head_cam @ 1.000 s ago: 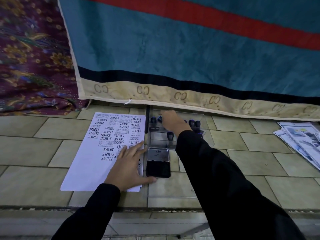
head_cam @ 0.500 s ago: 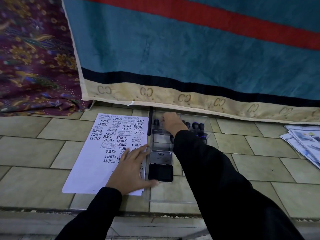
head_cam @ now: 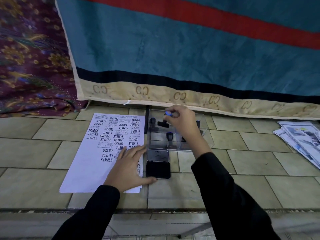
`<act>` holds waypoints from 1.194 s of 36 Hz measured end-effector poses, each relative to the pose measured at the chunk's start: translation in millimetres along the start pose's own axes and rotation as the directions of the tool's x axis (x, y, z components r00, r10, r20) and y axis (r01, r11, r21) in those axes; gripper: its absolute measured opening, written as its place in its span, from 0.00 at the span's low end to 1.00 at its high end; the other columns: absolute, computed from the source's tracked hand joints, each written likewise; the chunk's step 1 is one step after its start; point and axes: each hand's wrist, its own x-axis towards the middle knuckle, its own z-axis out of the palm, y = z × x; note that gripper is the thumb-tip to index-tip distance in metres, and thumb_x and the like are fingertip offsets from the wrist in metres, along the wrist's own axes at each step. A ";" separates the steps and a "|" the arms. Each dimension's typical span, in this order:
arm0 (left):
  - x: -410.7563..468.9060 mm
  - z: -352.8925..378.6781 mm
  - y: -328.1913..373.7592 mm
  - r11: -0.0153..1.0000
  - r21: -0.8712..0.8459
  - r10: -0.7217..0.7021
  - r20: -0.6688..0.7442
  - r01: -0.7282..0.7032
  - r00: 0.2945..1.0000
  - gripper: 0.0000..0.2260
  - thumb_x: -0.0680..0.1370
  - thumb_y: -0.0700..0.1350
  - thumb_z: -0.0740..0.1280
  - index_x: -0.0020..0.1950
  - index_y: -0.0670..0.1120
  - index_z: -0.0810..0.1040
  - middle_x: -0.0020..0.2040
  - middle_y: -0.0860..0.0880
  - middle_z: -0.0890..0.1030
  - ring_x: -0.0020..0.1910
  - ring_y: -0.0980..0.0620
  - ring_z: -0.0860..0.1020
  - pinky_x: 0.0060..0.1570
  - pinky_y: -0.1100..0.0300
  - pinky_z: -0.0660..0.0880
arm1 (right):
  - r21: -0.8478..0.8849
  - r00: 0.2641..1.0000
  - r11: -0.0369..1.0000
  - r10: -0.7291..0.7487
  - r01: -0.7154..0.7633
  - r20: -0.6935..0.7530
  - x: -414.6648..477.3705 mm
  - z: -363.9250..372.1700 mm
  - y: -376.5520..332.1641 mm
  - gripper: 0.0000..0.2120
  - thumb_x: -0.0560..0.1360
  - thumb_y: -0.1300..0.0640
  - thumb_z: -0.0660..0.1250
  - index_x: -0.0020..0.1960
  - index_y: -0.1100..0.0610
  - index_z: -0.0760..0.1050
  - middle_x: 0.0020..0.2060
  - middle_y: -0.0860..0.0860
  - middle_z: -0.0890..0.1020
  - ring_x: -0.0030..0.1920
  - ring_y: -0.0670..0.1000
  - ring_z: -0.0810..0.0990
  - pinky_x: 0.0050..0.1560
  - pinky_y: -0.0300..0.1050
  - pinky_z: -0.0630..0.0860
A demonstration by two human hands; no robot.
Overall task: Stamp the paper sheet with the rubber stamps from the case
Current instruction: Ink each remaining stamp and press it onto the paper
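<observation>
Right grip (head_cam: 183, 122) pinches one stamp (head_cam: 163, 124) over one case (head_cam: 206, 135); left grip (head_cam: 129, 168) lies spread on paper sheet (head_cam: 86, 161).

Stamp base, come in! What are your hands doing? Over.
Right hand pinching a stamp by its blue top, at the case. Left hand flat on the paper sheet. Ink pad open, nothing on it.

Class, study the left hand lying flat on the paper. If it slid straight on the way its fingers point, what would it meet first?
The left hand would probably first meet the left wall of the clear stamp case, just past its fingertips, though depth is uncertain.
</observation>
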 end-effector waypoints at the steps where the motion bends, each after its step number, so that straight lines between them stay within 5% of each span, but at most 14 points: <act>1: 0.2 0.4 -0.4 1.000 -0.001 0.002 -0.002 -0.002 1.000 0.50 0.60 0.79 0.62 0.77 0.57 0.57 0.76 0.60 0.59 0.71 0.69 0.51 0.75 0.58 0.36 | 0.003 1.000 1.000 0.001 -0.002 0.025 -10.6 -0.7 -2.2 0.11 0.70 0.58 0.74 0.52 0.54 0.80 0.41 0.45 0.77 0.33 0.34 0.73 0.34 0.17 0.67; 9: 1.0 2.2 -3.0 1.000 0.005 -0.001 -0.001 0.001 1.000 0.49 0.61 0.78 0.63 0.76 0.56 0.58 0.75 0.57 0.62 0.74 0.62 0.55 0.76 0.53 0.40 | 0.011 0.987 0.997 -0.074 0.074 0.141 -80.6 1.8 -15.5 0.15 0.71 0.64 0.72 0.57 0.58 0.79 0.51 0.52 0.82 0.42 0.45 0.81 0.48 0.27 0.77; 17: 2.3 4.2 -4.7 1.000 0.006 0.008 -0.004 -0.008 1.000 0.49 0.60 0.79 0.62 0.76 0.55 0.60 0.75 0.57 0.64 0.75 0.60 0.56 0.76 0.52 0.42 | -0.139 0.967 0.979 -0.114 0.148 0.230 -115.8 9.2 -11.0 0.13 0.71 0.65 0.70 0.55 0.60 0.79 0.50 0.56 0.80 0.45 0.52 0.82 0.50 0.46 0.80; 43: 1.6 4.9 -5.2 1.000 0.007 0.020 -0.017 -0.020 1.000 0.49 0.61 0.78 0.64 0.76 0.54 0.60 0.75 0.58 0.63 0.74 0.62 0.57 0.76 0.55 0.40 | -0.121 0.980 0.982 -0.122 0.142 0.159 -126.2 20.7 -10.5 0.08 0.70 0.63 0.72 0.49 0.62 0.80 0.45 0.56 0.80 0.41 0.53 0.80 0.47 0.47 0.78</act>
